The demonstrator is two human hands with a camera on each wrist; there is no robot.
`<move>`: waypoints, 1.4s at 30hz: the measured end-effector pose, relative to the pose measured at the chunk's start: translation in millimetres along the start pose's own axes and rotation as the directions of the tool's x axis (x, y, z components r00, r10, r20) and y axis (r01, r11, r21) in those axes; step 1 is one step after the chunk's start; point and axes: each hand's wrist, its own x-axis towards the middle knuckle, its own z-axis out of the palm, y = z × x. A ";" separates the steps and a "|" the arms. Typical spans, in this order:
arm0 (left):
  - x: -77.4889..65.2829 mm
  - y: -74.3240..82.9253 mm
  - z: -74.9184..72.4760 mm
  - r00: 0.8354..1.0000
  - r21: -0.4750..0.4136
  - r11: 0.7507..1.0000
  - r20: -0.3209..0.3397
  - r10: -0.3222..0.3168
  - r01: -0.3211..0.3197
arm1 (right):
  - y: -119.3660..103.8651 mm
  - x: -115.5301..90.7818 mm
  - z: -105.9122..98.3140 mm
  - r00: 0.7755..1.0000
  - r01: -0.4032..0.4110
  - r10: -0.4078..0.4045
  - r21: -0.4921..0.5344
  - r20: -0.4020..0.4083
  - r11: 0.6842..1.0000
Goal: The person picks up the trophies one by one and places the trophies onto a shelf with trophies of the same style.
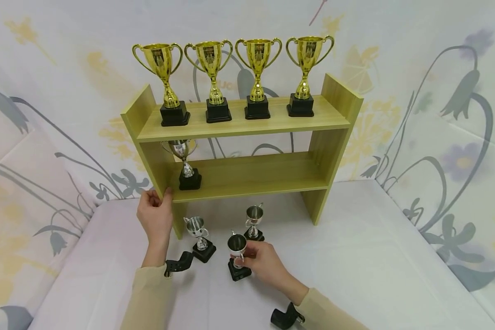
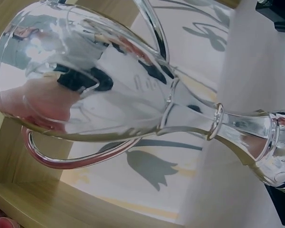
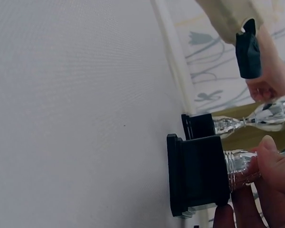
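In the head view my right hand pinches a small silver trophy cup by its stem, with its black base low over or on the white cloth. The right wrist view shows thumb and fingers around the stem above the black base. My left hand grips the front edge of the wooden shelf's left side panel. Near my left wrist stands another silver trophy, whose shiny bowl fills much of the left wrist view. A third silver trophy stands behind the held one.
Several gold trophies line the shelf's top board. One silver trophy stands at the left end of the middle board. White cloth covers the table, and a flower-patterned backdrop hangs behind.
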 end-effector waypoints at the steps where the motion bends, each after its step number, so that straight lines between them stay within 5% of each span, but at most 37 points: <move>1: 0.1 0.1 0.0 1.000 -0.005 1.000 0.002 -0.004 0.004 | 0.0 0.2 -0.1 1.000 0.001 -0.001 -0.002 -0.001 1.000; 42: -0.3 0.0 0.4 0.999 -0.053 0.998 0.030 -0.014 0.015 | -2.1 2.1 -7.3 0.999 0.010 -0.010 -0.012 0.042 1.000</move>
